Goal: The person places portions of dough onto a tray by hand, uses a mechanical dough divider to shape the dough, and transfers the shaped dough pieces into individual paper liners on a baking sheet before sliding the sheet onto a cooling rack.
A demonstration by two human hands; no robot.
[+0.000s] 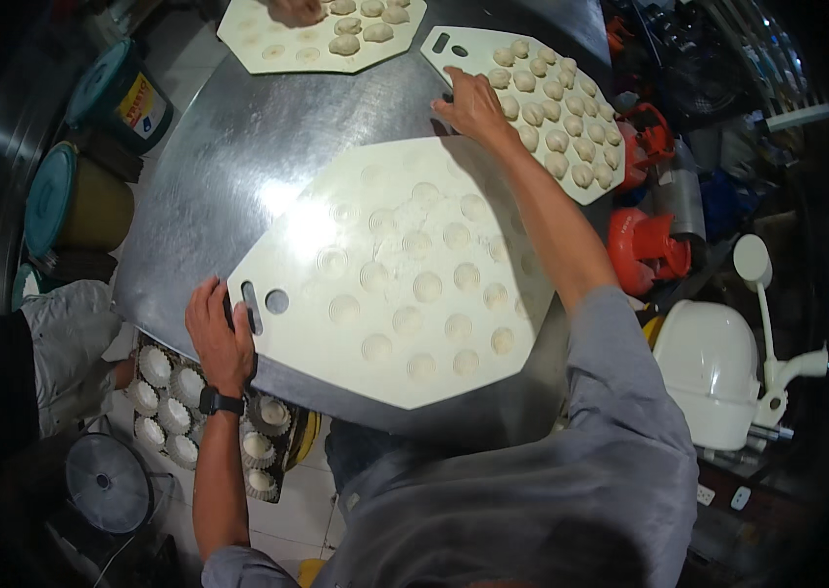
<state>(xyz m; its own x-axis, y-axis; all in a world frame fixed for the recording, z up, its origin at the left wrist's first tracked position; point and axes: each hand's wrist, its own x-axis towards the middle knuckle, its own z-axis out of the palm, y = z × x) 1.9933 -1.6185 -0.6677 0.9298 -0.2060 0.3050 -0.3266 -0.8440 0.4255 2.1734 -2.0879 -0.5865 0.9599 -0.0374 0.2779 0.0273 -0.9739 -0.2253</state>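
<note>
A large pale board with angled corners lies on the metal table in front of me. Rows of ringed round marks cover it, with a slot and a round hole at its left end. Beside that slotted end rests my left hand, fingers extended and thumb at the board's edge. My right hand reaches across to the near left edge of a second board, its fingers apart. Many pleated dough dumplings sit in rows on that second board. Whether my right fingertips press on its edge I cannot tell.
Another person's hand works over a third board with dumplings at the far side of the steel table. Red gas cylinders stand right of the table. Lidded buckets, a tray of fluted cups and a fan are left.
</note>
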